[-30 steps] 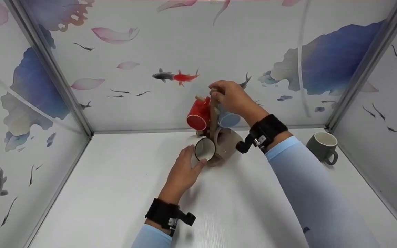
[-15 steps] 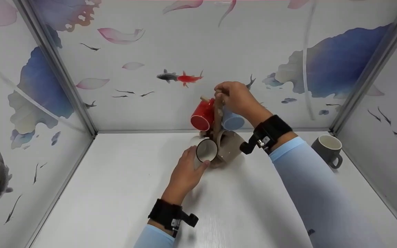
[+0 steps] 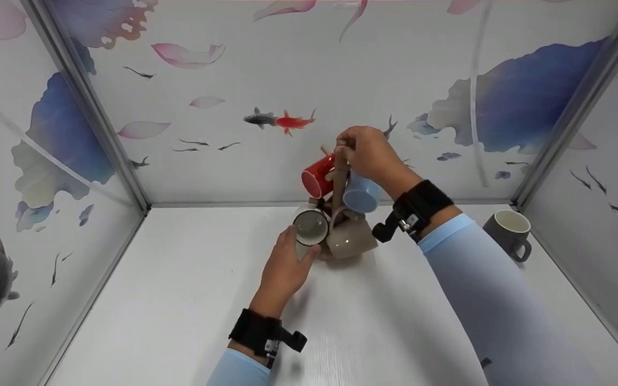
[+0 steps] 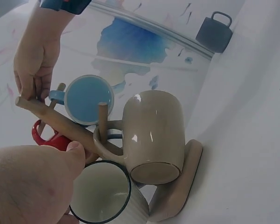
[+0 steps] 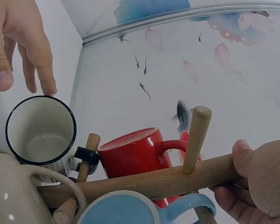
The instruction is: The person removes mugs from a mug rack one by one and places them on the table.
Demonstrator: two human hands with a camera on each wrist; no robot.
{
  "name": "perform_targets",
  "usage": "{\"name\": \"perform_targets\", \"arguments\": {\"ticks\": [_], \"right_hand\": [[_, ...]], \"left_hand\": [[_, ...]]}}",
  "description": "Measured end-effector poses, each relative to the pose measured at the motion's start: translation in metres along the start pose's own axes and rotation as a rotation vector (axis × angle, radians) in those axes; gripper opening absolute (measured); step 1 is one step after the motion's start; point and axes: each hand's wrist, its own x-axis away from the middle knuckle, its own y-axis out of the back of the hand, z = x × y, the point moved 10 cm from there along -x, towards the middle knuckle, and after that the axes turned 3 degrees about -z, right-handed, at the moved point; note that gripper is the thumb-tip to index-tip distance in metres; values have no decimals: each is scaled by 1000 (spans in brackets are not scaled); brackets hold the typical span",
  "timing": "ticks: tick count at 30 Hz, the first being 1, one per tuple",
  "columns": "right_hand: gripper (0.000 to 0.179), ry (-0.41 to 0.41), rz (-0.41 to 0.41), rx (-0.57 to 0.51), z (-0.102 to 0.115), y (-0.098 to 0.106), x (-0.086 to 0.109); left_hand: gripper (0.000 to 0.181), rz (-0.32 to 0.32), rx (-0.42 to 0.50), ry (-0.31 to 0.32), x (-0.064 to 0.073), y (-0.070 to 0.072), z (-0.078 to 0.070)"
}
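A wooden mug tree [image 3: 339,185] stands on the white table with several mugs hung on its pegs. My right hand [image 3: 372,153] grips the top of its post. A white mug with a dark rim [image 3: 310,227] hangs low by its handle, mouth towards me. Beside it, my left hand [image 3: 287,268] has its fingers apart; in the right wrist view the fingers [image 5: 39,60] are fairly straight, at the mug's rim. The beige mug [image 3: 353,236] hangs low on the right. Higher up are a red mug [image 3: 317,179] and a light blue mug [image 3: 361,194].
A dark grey mug [image 3: 508,235] stands upright on the table [image 3: 169,300] at the right. Behind the mug tree rises a back wall [image 3: 266,166] with painted fish and petals. Metal-framed side walls [image 3: 89,123] enclose the table.
The mug tree has turned: the white mug has shifted left, the blue mug has come nearer, and the beige mug now shows its side. My right hand stays on the post top.
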Motion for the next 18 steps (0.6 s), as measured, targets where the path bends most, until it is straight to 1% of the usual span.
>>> {"name": "perform_targets", "arguments": {"ticks": [3, 9, 14, 18], "right_hand": [[19, -12, -9, 12, 1, 1, 1], [23, -29, -29, 13, 4, 1, 1], [22, -1, -66, 32, 6, 4, 2], [22, -16, -84, 44, 6, 3, 2]], "left_hand": [[87, 6, -7, 13, -1, 0, 1], [84, 7, 10, 9, -1, 1, -1], [83, 12, 17, -11, -1, 0, -2], [82, 10, 17, -28, -1, -1, -2]]}}
